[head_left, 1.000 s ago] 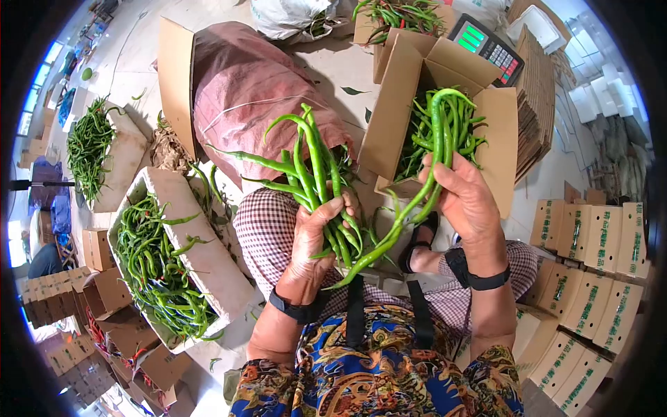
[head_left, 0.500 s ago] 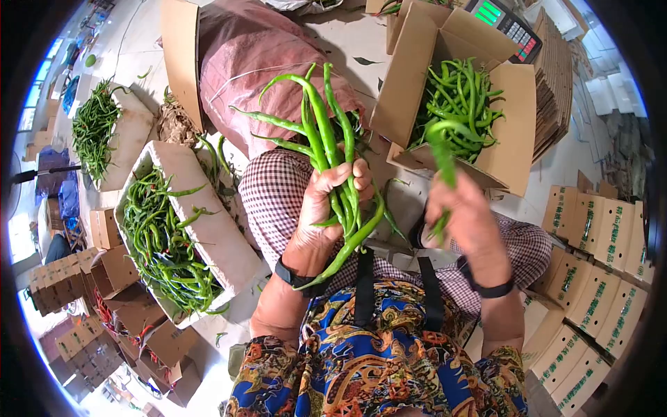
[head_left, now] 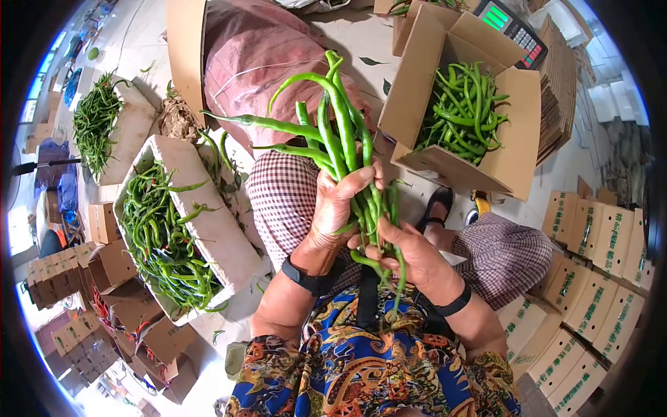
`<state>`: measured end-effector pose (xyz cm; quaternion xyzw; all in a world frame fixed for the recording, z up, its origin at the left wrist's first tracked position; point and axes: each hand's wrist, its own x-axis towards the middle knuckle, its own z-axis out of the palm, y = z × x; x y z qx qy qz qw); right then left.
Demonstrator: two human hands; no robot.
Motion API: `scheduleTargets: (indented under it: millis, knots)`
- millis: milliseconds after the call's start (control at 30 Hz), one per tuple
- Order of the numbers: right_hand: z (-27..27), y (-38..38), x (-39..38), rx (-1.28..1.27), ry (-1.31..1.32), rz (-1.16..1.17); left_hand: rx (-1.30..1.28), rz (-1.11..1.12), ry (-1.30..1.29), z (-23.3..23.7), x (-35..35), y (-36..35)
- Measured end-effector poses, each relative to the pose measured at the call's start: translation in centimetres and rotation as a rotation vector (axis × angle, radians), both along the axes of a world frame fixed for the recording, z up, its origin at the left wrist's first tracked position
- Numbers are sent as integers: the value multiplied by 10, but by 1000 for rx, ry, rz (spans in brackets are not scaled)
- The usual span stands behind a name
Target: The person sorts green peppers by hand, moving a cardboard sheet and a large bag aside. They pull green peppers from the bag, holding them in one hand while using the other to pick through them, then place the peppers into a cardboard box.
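A bunch of long green chili peppers (head_left: pixel 338 135) rises from my left hand (head_left: pixel 338 201), whose fingers are wrapped round its middle. Just below, my right hand (head_left: pixel 419 258) is closed on the lower ends of several peppers, thumb against fingers; some tips hang down beneath it. The two hands almost meet in front of my lap. An open cardboard box (head_left: pixel 521 132) to the far right holds loose green peppers (head_left: pixel 469 111). At the left, a white foam box (head_left: pixel 215 229) is filled with more peppers (head_left: pixel 163 236).
A pink woven sack (head_left: pixel 257 52) lies ahead, beside an upright cardboard flap (head_left: pixel 185 55). A digital scale (head_left: pixel 513 31) stands behind the open box. Printed cartons (head_left: pixel 590 292) are stacked at the right. Another pepper pile (head_left: pixel 96 125) lies at the far left.
My right hand has come from the right, beside the open box, to the lower end of the bunch and closed there. My left hand still holds the bunch, shifted slightly right.
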<state>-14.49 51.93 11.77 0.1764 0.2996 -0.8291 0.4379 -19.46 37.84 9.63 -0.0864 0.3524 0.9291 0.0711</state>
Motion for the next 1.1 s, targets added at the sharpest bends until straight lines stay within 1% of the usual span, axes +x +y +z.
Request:
scheduleTargets:
  millis: [33, 67, 133, 200, 267, 300, 333, 367, 400, 433, 467, 533, 567, 600, 633, 667, 700, 767, 800, 867, 900, 967, 1000, 1067, 1100]
  knots:
    - [1, 1, -3, -77, -26, 27, 6, 35, -32, 0, -1, 0]
    - [-1, 2, -3, -77, -24, 29, 13, 69, -62, 0, -3, 0]
    - [-8, 4, 0, -61, 34, 109, -1, 113, -139, 3, -4, -2]
    - [-12, 8, -3, -29, 63, 144, -17, 120, -135, -1, -4, -4]
    - [-24, 25, -9, 201, 310, 246, 30, 103, -19, -5, -5, -8]
    - [-53, 43, -6, 402, 372, 305, 32, 96, 18, -3, -5, -11]
    - [-68, 42, -10, 646, 311, 351, 24, 101, 31, -3, -3, -13]
    - [-78, 46, -13, 727, 206, 318, 8, 91, 65, -1, -2, -16]
    - [-111, 64, -13, 840, 279, 440, -5, 80, 105, -1, -1, -19]
    - [-121, 73, -15, 1039, 339, 471, 7, 82, 140, -3, 0, -24]
    - [-129, 81, -15, 1234, 397, 510, -21, 129, 166, 6, 3, -24]
    - [-197, 118, -6, 1370, 532, 425, 83, 153, 189, 20, 9, -31]
    - [-161, 113, -20, 1338, 396, 534, 98, 124, 205, 24, 9, -37]
    - [-189, 125, -17, 1418, 512, 560, 114, 98, 218, 26, 8, -40]
    - [-216, 139, -14, 1475, 605, 612, 159, 117, 177, 27, 9, -38]
    - [-233, 143, -9, 1526, 700, 665, 153, 112, 198, 24, 7, -38]
    - [-254, 142, 3, 1520, 684, 672, 152, 100, 200, 23, 5, -35]
    - [-292, 138, 24, 1606, 755, 926, 116, 85, 202, 17, 2, -30]
    - [-297, 132, 33, 1595, 741, 933, 77, 81, 200, 16, 2, -29]
    - [-305, 110, 56, 1344, 805, 1001, 75, 91, 169, 16, 0, -24]
    - [-307, 99, 68, 1331, 797, 1006, 77, 68, 159, 16, -1, -23]
    - [-309, 80, 89, 1544, 547, 1083, 117, 22, 155, 12, -5, -20]
    - [-316, 80, 98, 1529, 537, 1085, 116, 16, 139, 12, -7, -18]
    - [-329, 87, 109, 1518, 692, 1063, 100, 22, 78, 13, -10, -12]
    - [-338, 91, 110, 1509, 690, 1063, 94, 21, 73, 11, -12, -10]
